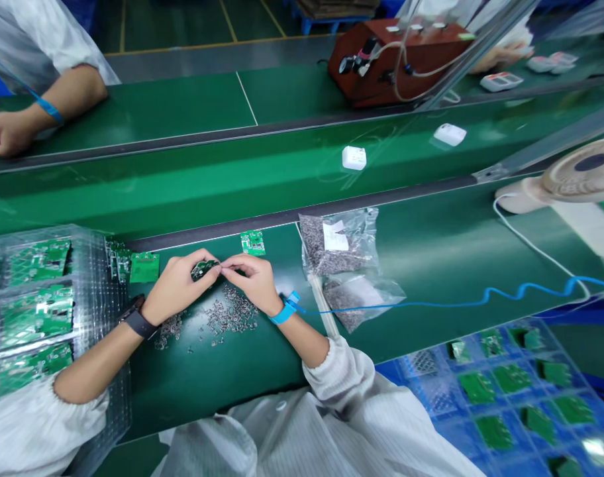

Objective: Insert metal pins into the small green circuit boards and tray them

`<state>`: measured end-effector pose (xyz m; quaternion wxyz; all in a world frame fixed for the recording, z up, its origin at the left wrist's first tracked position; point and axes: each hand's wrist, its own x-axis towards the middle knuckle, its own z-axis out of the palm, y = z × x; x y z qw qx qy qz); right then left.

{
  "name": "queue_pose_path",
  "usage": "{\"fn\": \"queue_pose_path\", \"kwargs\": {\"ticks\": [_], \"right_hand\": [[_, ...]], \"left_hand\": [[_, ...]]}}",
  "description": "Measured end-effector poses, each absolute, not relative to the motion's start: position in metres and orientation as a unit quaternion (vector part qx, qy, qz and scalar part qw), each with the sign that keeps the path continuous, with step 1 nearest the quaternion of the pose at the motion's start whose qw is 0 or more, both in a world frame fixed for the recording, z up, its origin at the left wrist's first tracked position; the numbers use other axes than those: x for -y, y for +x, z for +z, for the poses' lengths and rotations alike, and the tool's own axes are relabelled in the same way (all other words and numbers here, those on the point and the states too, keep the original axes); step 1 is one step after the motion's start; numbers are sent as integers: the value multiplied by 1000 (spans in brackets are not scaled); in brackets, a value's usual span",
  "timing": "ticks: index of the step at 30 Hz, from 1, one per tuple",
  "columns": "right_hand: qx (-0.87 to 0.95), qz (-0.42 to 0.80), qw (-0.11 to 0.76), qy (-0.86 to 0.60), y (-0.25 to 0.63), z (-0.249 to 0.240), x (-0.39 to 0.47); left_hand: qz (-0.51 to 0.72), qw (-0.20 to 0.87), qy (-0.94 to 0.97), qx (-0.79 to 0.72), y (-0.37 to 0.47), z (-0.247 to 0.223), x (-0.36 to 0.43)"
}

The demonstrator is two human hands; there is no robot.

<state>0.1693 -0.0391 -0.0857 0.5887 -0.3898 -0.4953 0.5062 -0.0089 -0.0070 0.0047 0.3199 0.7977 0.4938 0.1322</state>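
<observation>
Pinched in my left hand point(183, 281) is a small green circuit board point(202, 268), held above the bench. The fingers of my right hand point(252, 277) are pressed together at the board's right edge; whatever tiny part may be between them is too small to make out. Below both hands lies a loose pile of small metal parts point(232, 311), with a second little heap point(170, 328) beside my left wrist. Another green board point(253, 242) rests flat behind my right hand. Several more boards point(144, 267) stand to the left of my left hand.
At left is a clear compartment tray point(103, 331) of boards. Two bags of small parts, one larger point(314, 245) and one smaller point(346, 311), lie right. A blue coiled cord point(455, 303) trails from my wrist strap. Beyond are a conveyor point(207, 179), a fan point(580, 169) and co-workers' arms.
</observation>
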Motion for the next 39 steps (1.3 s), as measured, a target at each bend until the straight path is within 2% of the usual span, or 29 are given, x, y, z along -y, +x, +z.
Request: {"fn": "queue_pose_path", "kwargs": {"ticks": [9,15,24,39], "right_hand": [[450,573,562,-392,168,-81,40],[424,654,512,-360,175,-82,36],[439,695,456,-341,185,-82,31],[450,701,440,-336,182,-85,34]], "left_hand": [[120,271,841,-453,-14,-1,4],[91,188,897,-389,-19,-8,3],[55,105,940,-319,-21,-13,4],[24,78,940,-331,-21,-17,7]]}}
